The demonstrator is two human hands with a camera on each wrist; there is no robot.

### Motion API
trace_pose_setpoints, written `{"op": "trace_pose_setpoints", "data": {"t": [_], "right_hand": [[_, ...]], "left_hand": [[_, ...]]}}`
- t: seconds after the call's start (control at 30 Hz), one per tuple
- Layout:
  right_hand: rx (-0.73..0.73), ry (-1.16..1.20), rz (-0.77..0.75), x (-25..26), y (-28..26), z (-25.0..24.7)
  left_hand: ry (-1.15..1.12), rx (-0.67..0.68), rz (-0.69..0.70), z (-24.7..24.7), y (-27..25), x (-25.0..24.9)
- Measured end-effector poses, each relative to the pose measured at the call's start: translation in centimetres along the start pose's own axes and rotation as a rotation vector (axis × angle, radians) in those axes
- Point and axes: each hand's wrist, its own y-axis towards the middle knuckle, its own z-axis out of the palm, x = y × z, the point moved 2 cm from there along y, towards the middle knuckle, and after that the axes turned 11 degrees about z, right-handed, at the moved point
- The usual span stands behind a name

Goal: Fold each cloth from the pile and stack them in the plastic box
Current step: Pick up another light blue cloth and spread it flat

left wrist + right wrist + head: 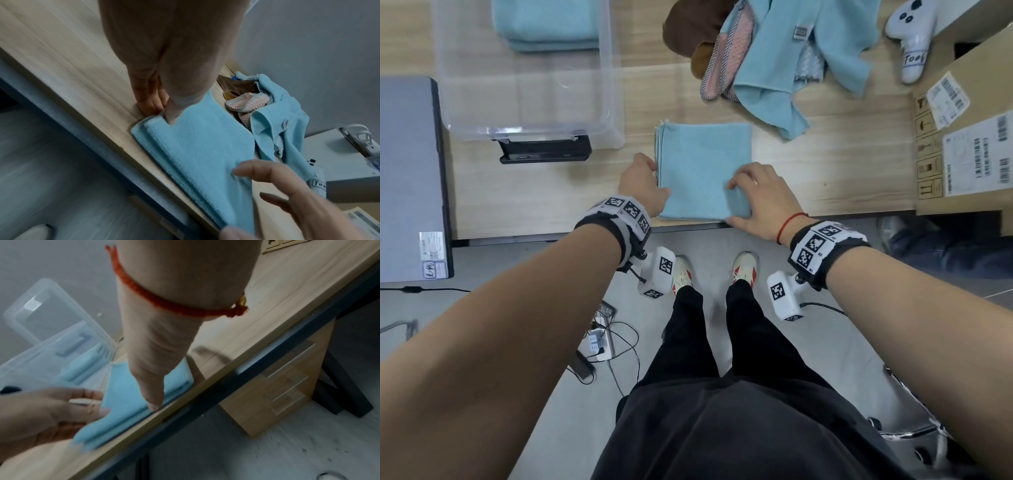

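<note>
Blue terry fabric sits under both hands: a folded cloth (702, 168), squared up in several layers, lies flat at the near edge of the wooden desk (842, 178). The left hand (643, 186) has its grip on the cloth's left side near the front corner; in the left wrist view the thumb presses down on the top layer while the fingers (150, 100) curl at the edge beside it, pinching the layers. The right hand (760, 202) covers the cloth's near right corner. Its fingers (739, 180) bend over the top and the thumb runs along the front edge by the desk's rim, so its grip also holds the cloth, though how far the fingers go under the layers cannot be told. A red string bracelet (789, 222) circles the right wrist.

Left of the cloth and farther back stands the clear plastic box (606, 85), with folded blue cloths (548, 25) stacked in its far end. A black flat device (544, 152) lies against the box's near wall, and a grey closed laptop (409, 178) lies at the desk's left end. Behind and right of the folded cloth is the pile (767, 54): loose blue cloths, a pink one with a checked border, and brown ones beneath. A white controller (909, 37) rests beyond the pile, beside a cardboard carton (962, 147) with shipping labels.
</note>
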Motion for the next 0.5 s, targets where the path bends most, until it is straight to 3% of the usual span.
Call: {"op": "trace_pose_setpoints", "data": {"t": [0.13,0.33,0.43,0.5], "right_hand": [[0.062,-0.209,-0.036,1.0,-0.9,1.6],[-0.038,-0.208,-0.041,1.2,-1.2,1.5],[-0.067,-0.171,-0.017,0.8,-1.2,0.9],[-0.061,-0.144,0.018,0.6,-1.1,0.3]], "left_hand": [[-0.035,0.009,-0.014,-0.1,-0.3,0.0],[0.089,0.048,0.333,-0.1,-1.3,-2.1],[0.032,0.155,0.461,0.3,-1.9,-3.8],[0.017,0.264,0.458,0.6,-2.4,-4.3]]}}
